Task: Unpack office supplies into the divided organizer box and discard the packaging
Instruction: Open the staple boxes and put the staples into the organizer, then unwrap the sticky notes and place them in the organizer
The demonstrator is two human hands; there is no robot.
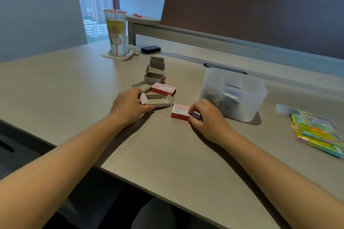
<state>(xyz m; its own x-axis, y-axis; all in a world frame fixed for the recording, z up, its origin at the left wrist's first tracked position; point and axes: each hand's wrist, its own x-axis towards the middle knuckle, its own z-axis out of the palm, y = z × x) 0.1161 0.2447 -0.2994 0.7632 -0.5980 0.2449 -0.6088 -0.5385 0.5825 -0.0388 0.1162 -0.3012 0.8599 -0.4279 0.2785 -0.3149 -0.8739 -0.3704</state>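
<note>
A translucent divided organizer box (240, 105) stands right of centre on the desk, with small metal pieces in its compartments. My right hand (206, 115) grips one end of a closed red-and-white small box (180, 112) lying just left of the organizer. My left hand (130, 102) holds the flap end of an opened, empty cardboard box (158, 101). Behind that lies another closed red-and-white box (163, 89), and beyond it stand more opened empty boxes (155, 72).
A stack of colourful sticky-note packs (316, 133) lies at the right edge. A tall drink cup with a red straw (115, 33) stands at the back left, a small black object (150, 49) beside it. A brown partition (251, 12) runs along the desk's back.
</note>
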